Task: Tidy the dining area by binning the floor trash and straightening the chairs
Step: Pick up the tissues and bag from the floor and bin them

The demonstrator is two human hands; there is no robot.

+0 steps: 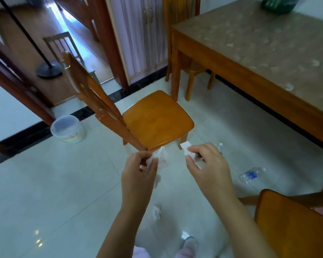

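My left hand point(138, 174) pinches a crumpled white tissue point(161, 157) in front of me. My right hand point(207, 164) pinches a second crumpled white tissue point(186, 148). Both are held above the tiled floor, just short of a wooden chair point(157, 120) that stands askew, away from the table. Another tissue wad point(156, 211) lies on the floor between my arms. A clear plastic bottle point(251, 175) with a blue label lies on the floor to the right. A white bucket-like bin point(68, 128) stands at the left by the wall.
The dining table point(259, 53) fills the upper right, with a chair point(183, 53) tucked at its far end. A third chair point(295, 224) sits at the lower right. A stand with a round black base point(48, 69) is in the doorway at the upper left.
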